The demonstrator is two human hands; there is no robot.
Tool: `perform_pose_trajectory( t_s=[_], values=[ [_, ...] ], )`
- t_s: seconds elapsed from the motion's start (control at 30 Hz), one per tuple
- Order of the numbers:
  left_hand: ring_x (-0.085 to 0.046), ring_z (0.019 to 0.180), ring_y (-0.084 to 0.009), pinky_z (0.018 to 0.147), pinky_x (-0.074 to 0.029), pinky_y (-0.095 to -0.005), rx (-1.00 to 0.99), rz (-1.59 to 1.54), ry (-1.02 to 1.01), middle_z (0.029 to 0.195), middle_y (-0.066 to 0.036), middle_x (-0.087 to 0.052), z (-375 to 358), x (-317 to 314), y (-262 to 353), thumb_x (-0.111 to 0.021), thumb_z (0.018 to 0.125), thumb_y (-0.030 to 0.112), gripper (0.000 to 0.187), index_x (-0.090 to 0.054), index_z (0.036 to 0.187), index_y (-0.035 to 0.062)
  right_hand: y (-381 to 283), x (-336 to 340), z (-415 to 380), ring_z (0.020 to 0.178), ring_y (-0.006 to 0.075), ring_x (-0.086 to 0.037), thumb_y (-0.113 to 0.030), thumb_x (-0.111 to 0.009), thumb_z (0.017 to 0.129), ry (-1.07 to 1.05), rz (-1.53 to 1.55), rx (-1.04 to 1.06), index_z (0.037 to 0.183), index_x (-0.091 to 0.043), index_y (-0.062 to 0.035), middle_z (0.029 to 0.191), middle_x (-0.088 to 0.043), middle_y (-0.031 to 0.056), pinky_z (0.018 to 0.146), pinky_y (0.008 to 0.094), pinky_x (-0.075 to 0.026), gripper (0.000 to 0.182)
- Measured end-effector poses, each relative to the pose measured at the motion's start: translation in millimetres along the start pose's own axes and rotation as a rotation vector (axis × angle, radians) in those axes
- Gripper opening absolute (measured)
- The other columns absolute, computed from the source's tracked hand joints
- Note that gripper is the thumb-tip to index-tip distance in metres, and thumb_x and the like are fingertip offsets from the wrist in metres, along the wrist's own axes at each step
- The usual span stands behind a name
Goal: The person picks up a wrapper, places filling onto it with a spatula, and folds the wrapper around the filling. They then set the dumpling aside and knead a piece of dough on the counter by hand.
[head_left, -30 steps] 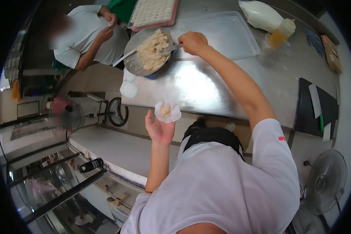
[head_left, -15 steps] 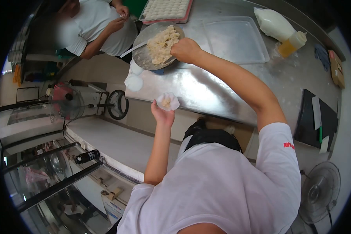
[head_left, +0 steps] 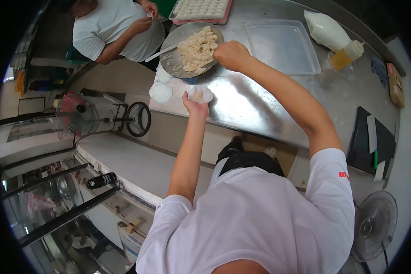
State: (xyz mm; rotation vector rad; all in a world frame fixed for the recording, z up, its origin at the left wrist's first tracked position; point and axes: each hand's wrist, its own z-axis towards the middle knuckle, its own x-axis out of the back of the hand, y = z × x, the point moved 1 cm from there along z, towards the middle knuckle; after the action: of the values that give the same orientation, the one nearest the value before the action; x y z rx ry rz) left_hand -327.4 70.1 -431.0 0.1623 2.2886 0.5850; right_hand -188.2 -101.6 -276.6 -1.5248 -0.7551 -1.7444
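My left hand (head_left: pixel 195 107) cups a thin white dumpling wrapper (head_left: pixel 205 94) with a dab of pale filling in it, near the table's edge. My right hand (head_left: pixel 231 55) is closed at the right rim of a metal bowl (head_left: pixel 168 65); what its fingers grip is hidden. Pale, lumpy filling (head_left: pixel 195 49) is heaped inside the bowl, and a white-handled utensil (head_left: pixel 161 52) leans out over the left rim. Round white wrappers (head_left: pixel 160 92) lie on the table just left of my left hand.
A tray (head_left: pixel 224 18) of dumplings stands behind the bowl. Right of it are a clear plastic lid or tray (head_left: pixel 283 50), a white bag (head_left: pixel 326 31) and a squeeze bottle (head_left: pixel 347 55) of yellow liquid. A co-worker (head_left: pixel 123 34) stands at the far left, hands together.
My left hand has moved up and slightly right with the wrapper, closer to the bowl. My right hand stays at the bowl's rim. The whole view has shifted slightly.
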Motion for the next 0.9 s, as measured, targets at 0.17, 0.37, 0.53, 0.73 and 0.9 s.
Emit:
perform_pose_trajectory(
  t_s=[0.17,0.37,0.53,0.73,0.9],
  values=[
    [-0.054,0.121,-0.0354,0.104,-0.041,-0.0537,0.015,0.001,-0.054,0.129,-0.017,-0.057,18,-14,5,-0.037,0.094,0.052,0.060,-0.051,0.125,0.0032,0,0,-9,0.081,0.0312,-0.070,-0.005,-0.061,0.076,-0.013,0.066,-0.032,0.080,-0.072,-0.0084,0.084,-0.072,0.0126,0.068,0.0417,-0.056,0.012],
    [-0.055,0.119,-0.0363,0.102,-0.043,-0.0545,0.043,-0.004,-0.052,0.127,-0.018,-0.058,24,-18,4,-0.035,0.095,0.052,0.060,-0.052,0.124,0.0023,13,-26,-9,0.087,0.0345,-0.069,-0.008,-0.060,0.079,-0.090,0.366,-0.303,0.090,-0.073,-0.0070,0.093,-0.072,0.0163,0.075,0.0450,-0.055,0.017],
    [-0.057,0.117,-0.0352,0.101,-0.045,-0.0530,0.087,0.004,-0.028,0.125,-0.016,-0.060,20,-9,-2,-0.035,0.095,0.051,0.059,-0.053,0.124,0.0026,9,-53,7,0.089,0.0376,-0.068,-0.011,-0.056,0.082,-0.123,0.440,-0.435,0.090,-0.073,-0.0057,0.093,-0.071,0.0202,0.078,0.0470,-0.054,0.020],
    [-0.057,0.118,-0.0336,0.101,-0.046,-0.0502,0.125,0.012,-0.015,0.126,-0.015,-0.059,-4,-5,-2,-0.037,0.095,0.050,0.059,-0.052,0.127,0.0027,30,-62,15,0.065,0.0209,-0.063,-0.018,-0.069,0.082,-0.195,0.930,-0.507,0.082,-0.073,-0.0013,0.071,-0.068,0.0105,0.063,0.0352,-0.050,0.018],
    [-0.056,0.119,-0.0340,0.102,-0.045,-0.0500,0.112,0.006,-0.002,0.127,-0.016,-0.058,-9,-3,4,-0.036,0.095,0.049,0.059,-0.051,0.128,0.0027,41,-64,-1,0.069,0.0139,-0.059,-0.026,-0.074,0.082,0.054,1.057,-0.459,0.086,-0.074,-0.0030,0.074,-0.067,0.0060,0.065,0.0304,-0.048,0.023]
  ],
)
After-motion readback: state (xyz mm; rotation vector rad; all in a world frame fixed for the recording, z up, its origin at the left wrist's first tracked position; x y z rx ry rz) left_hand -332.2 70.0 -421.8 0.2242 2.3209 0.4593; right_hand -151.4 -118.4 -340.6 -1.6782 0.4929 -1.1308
